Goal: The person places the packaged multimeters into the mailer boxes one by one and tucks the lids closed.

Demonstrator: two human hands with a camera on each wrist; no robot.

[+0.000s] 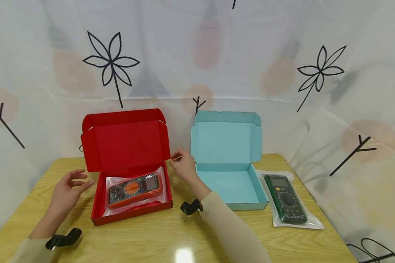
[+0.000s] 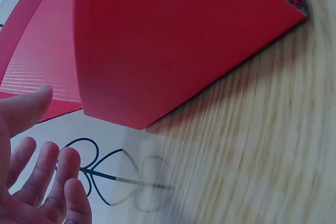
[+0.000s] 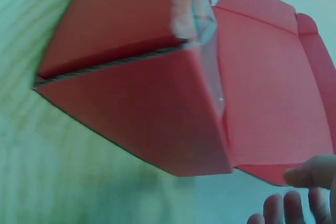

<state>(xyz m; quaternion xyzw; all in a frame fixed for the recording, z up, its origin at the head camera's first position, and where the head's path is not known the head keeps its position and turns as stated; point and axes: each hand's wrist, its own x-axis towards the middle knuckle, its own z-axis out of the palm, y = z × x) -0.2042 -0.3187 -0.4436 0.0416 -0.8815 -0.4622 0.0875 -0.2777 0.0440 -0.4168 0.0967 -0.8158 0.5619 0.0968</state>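
A red cardboard box stands with its lid raised. Inside lies an orange-and-black multimeter in a clear plastic bag. My left hand hovers off the box's left side, fingers spread and holding nothing; the left wrist view shows its thumb overlapping the lid. At the lid's right flap is my right hand, fingers loosely bent. The right wrist view shows its thumb tip right at the flap's edge, with a gap between thumb and fingers.
A light blue box with its lid up stands right of the red one, nothing inside. Beside it lies a dark green multimeter in a clear bag. Behind the wooden table hangs a patterned cloth.
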